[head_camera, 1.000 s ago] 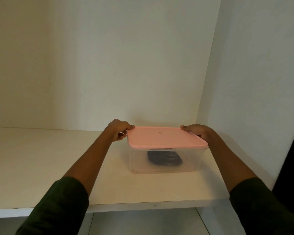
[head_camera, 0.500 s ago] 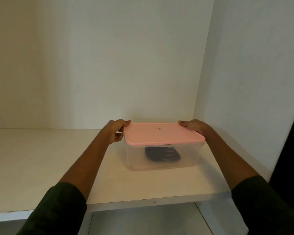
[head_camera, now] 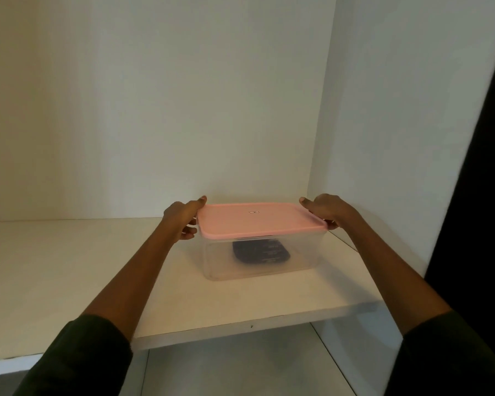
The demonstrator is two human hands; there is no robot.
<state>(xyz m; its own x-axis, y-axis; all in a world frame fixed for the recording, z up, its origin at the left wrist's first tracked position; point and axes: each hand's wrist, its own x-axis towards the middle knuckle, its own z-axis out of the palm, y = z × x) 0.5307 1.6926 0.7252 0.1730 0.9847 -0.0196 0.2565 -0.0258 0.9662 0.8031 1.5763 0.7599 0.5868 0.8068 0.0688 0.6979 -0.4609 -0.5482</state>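
Clear plastic box w/ pink lid sits upright on the white shelf, toward the shelf's right end and nearer its back edge than its front. Base looks flat on the shelf. A dark flat item lies inside; can't tell what it is.

Hands are apart, one per end of the box. Left hand grips the lid's left edge, thumb on top and fingers curled under the rim. Right hand grips the right edge the same way.

Risks, as a judgement:
- Both grips are on the lid rim, not the tub. If the person lifts from here and the lid isn't snapped tight, the lid could pop off and the tub drop onto the shelf.
- A push twd the shelf's right end prob. pinches the right hand's knuckles vs the side wall, as there's little room.
- An uneven pull, one hand ahead of the other, would skew the box, and the dark item could slide inside.

Orientation: lid faces up and a long clear side faces the shelf's front. Long axis runs left-right, approx. parallel to the shelf's front edge. Short ends point at the hands.
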